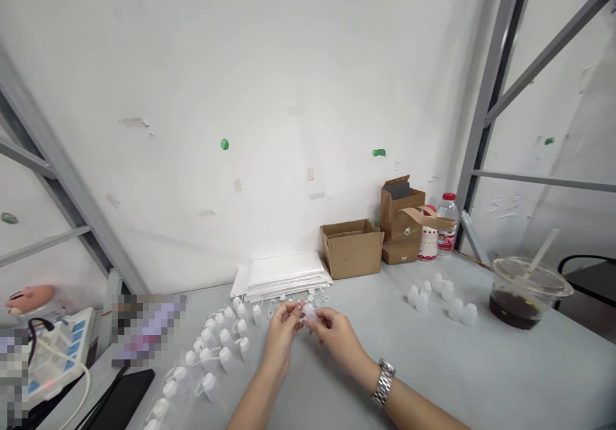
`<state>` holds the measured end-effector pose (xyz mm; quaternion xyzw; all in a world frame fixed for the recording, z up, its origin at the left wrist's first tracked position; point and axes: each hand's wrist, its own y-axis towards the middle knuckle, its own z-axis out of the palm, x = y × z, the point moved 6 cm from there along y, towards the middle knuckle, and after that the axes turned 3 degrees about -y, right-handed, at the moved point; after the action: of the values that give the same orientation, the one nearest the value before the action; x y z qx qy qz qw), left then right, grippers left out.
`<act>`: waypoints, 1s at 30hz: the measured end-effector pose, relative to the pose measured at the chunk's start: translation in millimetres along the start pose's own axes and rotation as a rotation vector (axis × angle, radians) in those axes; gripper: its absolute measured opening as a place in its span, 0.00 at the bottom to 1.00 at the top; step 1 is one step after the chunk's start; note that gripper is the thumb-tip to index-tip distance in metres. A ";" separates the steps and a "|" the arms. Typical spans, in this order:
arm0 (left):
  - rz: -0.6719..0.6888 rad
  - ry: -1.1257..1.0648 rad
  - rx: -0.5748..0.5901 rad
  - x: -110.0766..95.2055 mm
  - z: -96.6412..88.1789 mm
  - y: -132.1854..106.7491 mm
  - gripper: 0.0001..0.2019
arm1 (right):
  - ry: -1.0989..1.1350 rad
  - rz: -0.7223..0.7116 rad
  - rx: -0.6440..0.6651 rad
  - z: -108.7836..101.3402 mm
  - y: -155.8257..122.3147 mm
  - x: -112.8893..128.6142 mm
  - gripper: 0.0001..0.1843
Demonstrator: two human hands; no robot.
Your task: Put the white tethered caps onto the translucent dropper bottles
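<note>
In front of me a small translucent plastic bottle (310, 313) is held between both hands. My left hand (283, 330) pinches its upper end with the fingertips, where a cap may be hidden. The fingers of my right hand (341, 340) close around its lower part. Left of my hands stand several small bottles with white caps and strap loops (225, 337). Loose white caps with ring straps (317, 298) lie just beyond my fingers. Several small cloudy bottles (418, 298) rest in a loose group on the right.
A stack of white envelopes (283, 276) lies by the wall, beside an open cardboard box (353, 250) and a brown paper bag (402, 231). A lidded cup of dark drink (520, 301) stands at right. A power strip (62, 346) and a black phone-like slab (122, 399) are at left.
</note>
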<state>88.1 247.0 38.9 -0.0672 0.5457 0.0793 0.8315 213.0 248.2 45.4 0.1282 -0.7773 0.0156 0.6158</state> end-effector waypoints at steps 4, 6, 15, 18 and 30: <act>-0.026 -0.057 0.014 -1.4 3.4 -2.2 0.15 | -0.150 -0.034 -0.071 -4.9 -1.8 3.6 0.09; -0.046 -0.067 0.011 -0.8 4.0 -3.0 0.15 | -0.195 -0.059 -0.093 -5.6 -2.9 4.7 0.09; -0.078 -0.161 -0.002 -2.9 4.4 -3.3 0.15 | -0.181 -0.154 -0.130 -5.3 -7.7 9.5 0.10; -0.097 -0.187 0.048 -3.5 7.1 -3.2 0.16 | -0.025 -0.097 -0.086 -3.3 -5.6 9.7 0.10; -0.233 -0.141 0.277 -10.7 21.9 -15.2 0.14 | 0.789 0.202 0.390 17.1 -13.5 13.2 0.15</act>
<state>106.7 235.8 57.8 -0.0089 0.4804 -0.0890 0.8725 196.9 229.6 52.1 0.1499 -0.4741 0.2695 0.8247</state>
